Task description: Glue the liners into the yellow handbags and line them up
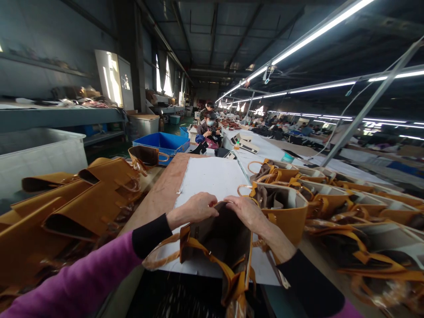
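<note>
An open mustard-yellow handbag (215,247) with a dark lining stands in front of me on a white sheet (212,176) over the workbench. My left hand (195,208) is closed on the far rim of the bag, fingers curled over its edge. Just to its right, my right hand (247,212) grips the same rim. Straps and handles hang off the bag's front.
Stacks of the same yellow bags lie at the left (82,198) and in a long row at the right (331,194). A blue bin (162,143) and a white tub (39,154) stand at the left. Other people (208,126) sit at work further down the line.
</note>
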Demonstrator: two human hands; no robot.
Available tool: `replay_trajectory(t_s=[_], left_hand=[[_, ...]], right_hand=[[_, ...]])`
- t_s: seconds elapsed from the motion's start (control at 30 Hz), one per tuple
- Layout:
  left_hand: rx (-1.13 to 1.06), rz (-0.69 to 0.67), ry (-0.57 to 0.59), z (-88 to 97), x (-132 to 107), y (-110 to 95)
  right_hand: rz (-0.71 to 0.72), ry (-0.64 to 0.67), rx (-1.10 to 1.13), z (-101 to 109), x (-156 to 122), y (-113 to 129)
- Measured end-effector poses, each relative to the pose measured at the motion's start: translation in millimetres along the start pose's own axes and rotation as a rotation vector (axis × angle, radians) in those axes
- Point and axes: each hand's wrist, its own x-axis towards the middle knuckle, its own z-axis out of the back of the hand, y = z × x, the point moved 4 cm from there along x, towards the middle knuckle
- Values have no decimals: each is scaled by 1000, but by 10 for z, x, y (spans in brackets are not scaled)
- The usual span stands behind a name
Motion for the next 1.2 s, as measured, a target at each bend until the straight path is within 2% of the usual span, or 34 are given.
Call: replay_trajectory(t_s=[0.1,0.2,0.3,0.6,0.8,1.03,1.2], left_hand=[[-5,27,-58,35,-188,47],[-44,65,-43,34,-272,61],[-69,65,-6,16,-253,62],[-96,52,-14,11,-185,92],[-85,52,-81,4,-275,55],[-39,3,-95,-38,-281,42],[-11,34,-110,-54,-276,27]], right_hand=[[62,22,46,1,43,48],[109,68,92,-27,117,80],[111,81,111,-56,180,71],[36,71,77,-92,216,21],[27,165,66,-9,4,19],[-200,248,-91,24,-326,-279],[-295,220,-197,-22,-342,-290]])
